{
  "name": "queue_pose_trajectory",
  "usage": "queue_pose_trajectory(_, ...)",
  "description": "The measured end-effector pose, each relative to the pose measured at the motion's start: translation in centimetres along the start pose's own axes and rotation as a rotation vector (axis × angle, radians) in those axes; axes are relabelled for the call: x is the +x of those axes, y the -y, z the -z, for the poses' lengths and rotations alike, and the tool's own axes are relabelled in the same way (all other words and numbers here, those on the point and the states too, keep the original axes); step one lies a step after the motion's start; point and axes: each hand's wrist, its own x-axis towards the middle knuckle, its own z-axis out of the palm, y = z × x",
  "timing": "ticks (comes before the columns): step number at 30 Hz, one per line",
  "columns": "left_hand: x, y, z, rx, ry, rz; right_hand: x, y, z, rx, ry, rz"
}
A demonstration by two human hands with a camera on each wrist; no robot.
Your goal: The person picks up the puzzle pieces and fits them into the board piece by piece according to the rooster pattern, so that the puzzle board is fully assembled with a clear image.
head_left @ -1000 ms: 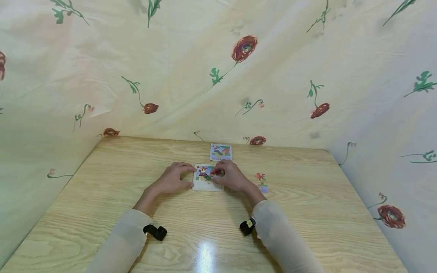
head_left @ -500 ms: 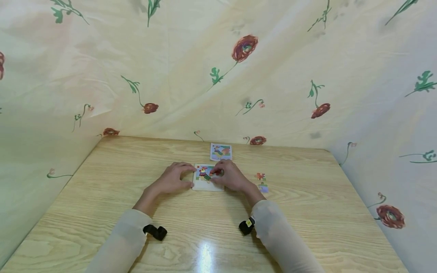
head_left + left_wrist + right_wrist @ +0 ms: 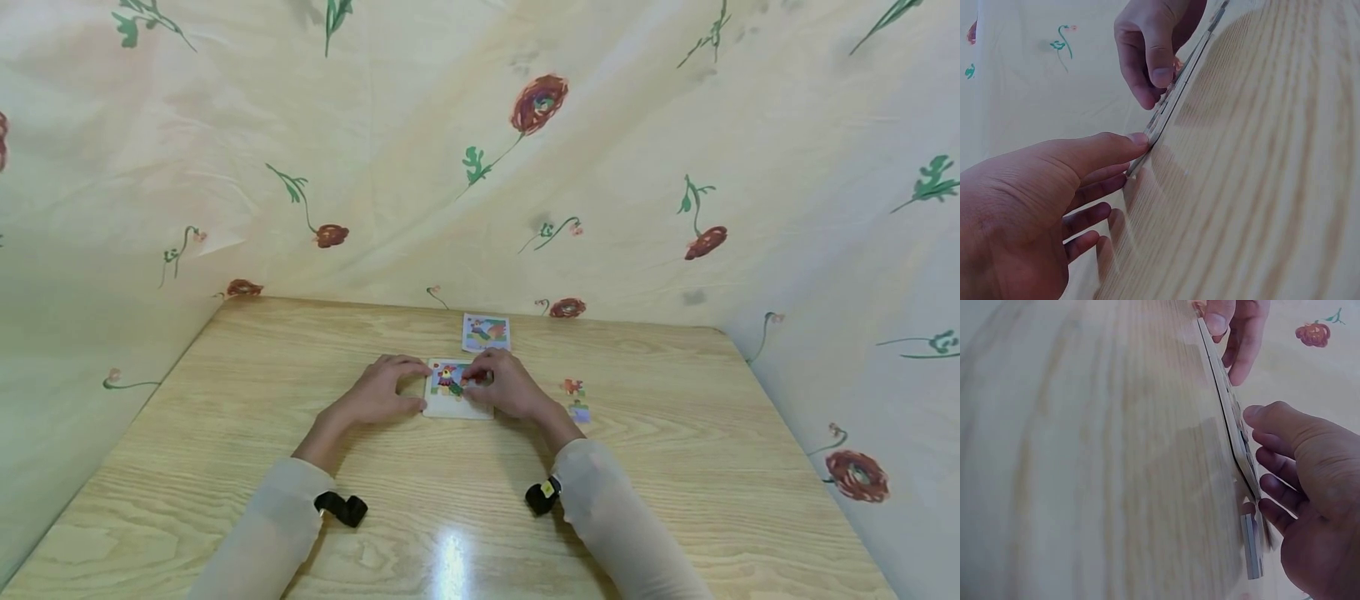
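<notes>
A small puzzle board (image 3: 453, 408) lies on the table, its upper part showing a colourful bird picture and its lower part pale. At its left edge my left hand (image 3: 378, 392) holds it, thumb at the near corner and index finger at the far one. My right hand (image 3: 510, 387) is over the board's right side. Its thumb and index finger pinch a reddish puzzle piece (image 3: 480, 380) low at the picture, mostly hidden by the fingers. In the left wrist view the board (image 3: 1175, 94) appears edge-on; the right wrist view shows the right thumb close to its surface.
Behind the board lies a card (image 3: 486, 332) with a similar bird picture. To the right of my right hand are a red loose puzzle piece (image 3: 573, 387) and a lilac one (image 3: 579, 412). Flowered cloth (image 3: 420, 167) surrounds the wooden table (image 3: 450, 475).
</notes>
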Motion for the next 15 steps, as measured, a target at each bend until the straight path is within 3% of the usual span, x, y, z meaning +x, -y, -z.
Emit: queue_pose_trajectory(15, -0.29, 0.03, 0.20, -0.005, 0.012, 0.013, 0.12, 0.49, -0.77, 0.048, 0.019, -0.011)
